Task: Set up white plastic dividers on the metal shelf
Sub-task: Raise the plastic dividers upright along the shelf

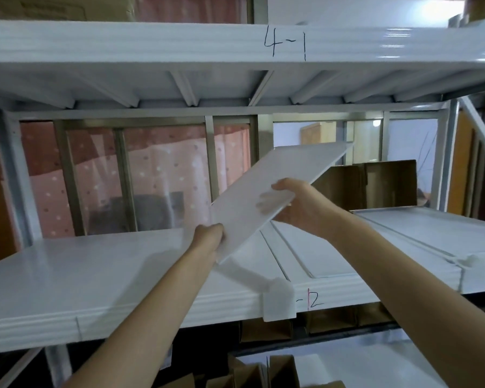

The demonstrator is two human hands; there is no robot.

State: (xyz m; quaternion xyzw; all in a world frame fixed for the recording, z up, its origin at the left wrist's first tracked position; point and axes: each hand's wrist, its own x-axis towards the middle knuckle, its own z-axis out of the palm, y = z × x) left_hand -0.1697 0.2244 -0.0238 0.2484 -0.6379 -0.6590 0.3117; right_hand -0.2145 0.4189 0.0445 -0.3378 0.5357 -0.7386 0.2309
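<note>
You have the white plastic divider (266, 197) up in the air between both hands, tilted, its far corner high to the right and its near corner low to the left, above the middle of the metal shelf (95, 275). It is clear of the shelf deck; only its shadow falls there.

Your left hand (207, 238) is closed on the low near corner, fingers wrapped over the edge. Your right hand (294, 205) pinches the near right edge, thumb on top; the fingers (269, 204) show faintly through the sheet, so the panel is thin and somewhat translucent.

Judge it light, and stiff enough to hold flat across its span: no sag shows between your hands. A thin smooth sheet like this will likely flex if you push on one corner, and it can slip in a dry pinch, so keep hold on two edges well apart, as now, rather than on the faces.

A white clip (279, 302) sits on the near lip of the shelf, just left of the handwritten label (312, 301). That looks like the seat for the panel's near end. Turn the panel upright on edge before lowering it there.
</note>
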